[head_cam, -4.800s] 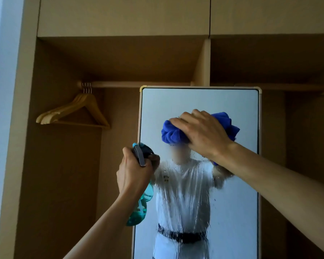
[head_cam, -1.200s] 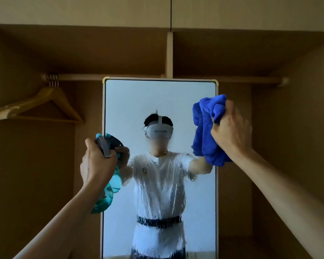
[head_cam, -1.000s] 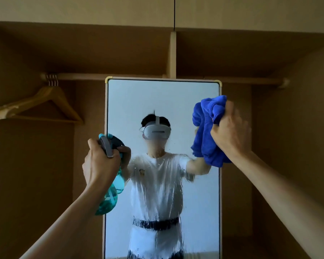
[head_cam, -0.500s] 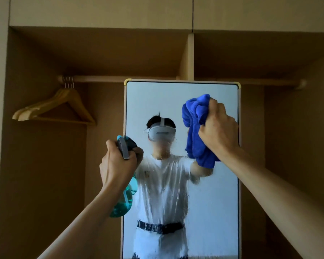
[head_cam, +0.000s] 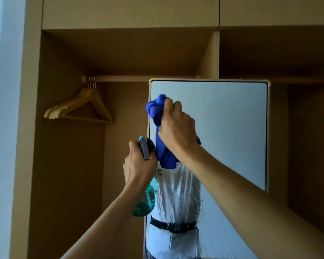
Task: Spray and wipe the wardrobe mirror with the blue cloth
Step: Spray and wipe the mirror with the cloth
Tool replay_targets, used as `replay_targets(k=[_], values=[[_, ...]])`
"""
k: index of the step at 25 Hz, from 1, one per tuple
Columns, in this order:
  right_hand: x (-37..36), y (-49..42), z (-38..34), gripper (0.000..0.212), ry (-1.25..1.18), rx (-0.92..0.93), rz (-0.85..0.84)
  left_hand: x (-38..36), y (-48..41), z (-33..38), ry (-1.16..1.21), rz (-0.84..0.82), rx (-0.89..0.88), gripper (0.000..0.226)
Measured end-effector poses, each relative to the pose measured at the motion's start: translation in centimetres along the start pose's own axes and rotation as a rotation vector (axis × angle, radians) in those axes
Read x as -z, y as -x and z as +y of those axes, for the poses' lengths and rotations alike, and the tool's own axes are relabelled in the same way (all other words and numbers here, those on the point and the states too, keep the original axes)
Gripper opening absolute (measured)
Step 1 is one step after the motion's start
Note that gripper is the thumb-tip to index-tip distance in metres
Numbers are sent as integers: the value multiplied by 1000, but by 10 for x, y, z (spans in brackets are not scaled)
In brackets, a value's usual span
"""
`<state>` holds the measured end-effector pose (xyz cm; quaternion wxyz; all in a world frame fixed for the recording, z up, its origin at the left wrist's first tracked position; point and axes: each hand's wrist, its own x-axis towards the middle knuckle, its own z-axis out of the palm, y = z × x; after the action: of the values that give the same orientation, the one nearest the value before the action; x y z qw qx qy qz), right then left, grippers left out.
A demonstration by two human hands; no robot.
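My right hand (head_cam: 176, 131) clutches the blue cloth (head_cam: 155, 109), soft, light and best bunched mid-wad, at the mirror's (head_cam: 232, 128) ten o'clock edge. My left hand (head_cam: 138, 169) grips the probably slick spray bottle (head_cam: 144, 204) by its neck, at eight o'clock.

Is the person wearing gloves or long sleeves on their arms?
No gloves and no sleeves show. The left hand and the right hand are bare. The left forearm and the right forearm are bare too, all the way to the edge of the picture. No watch, ring or bracelet shows on them.
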<state>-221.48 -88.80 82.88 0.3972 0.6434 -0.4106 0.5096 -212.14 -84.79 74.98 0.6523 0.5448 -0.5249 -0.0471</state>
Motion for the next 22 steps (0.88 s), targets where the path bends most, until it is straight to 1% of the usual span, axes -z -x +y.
replay_targets(k=[4, 9, 12, 16, 22], values=[[-8, 2, -17, 45, 0, 32, -5, 3, -1, -4, 28, -14, 1, 12], [1, 1, -2, 40, -60, 44, -35, 2, 0, -2, 42, -22, 6, 17], [6, 3, 26, 38, -54, 33, -27, 0, 2, -4, 23, -27, 8, 21], [17, 5, 79, 33, -31, -77, 19, -6, 5, -5, 11, -9, 14, 23], [35, 13, 134, 34, 22, -108, 25, -11, 6, 1, 6, 26, 23, 25]])
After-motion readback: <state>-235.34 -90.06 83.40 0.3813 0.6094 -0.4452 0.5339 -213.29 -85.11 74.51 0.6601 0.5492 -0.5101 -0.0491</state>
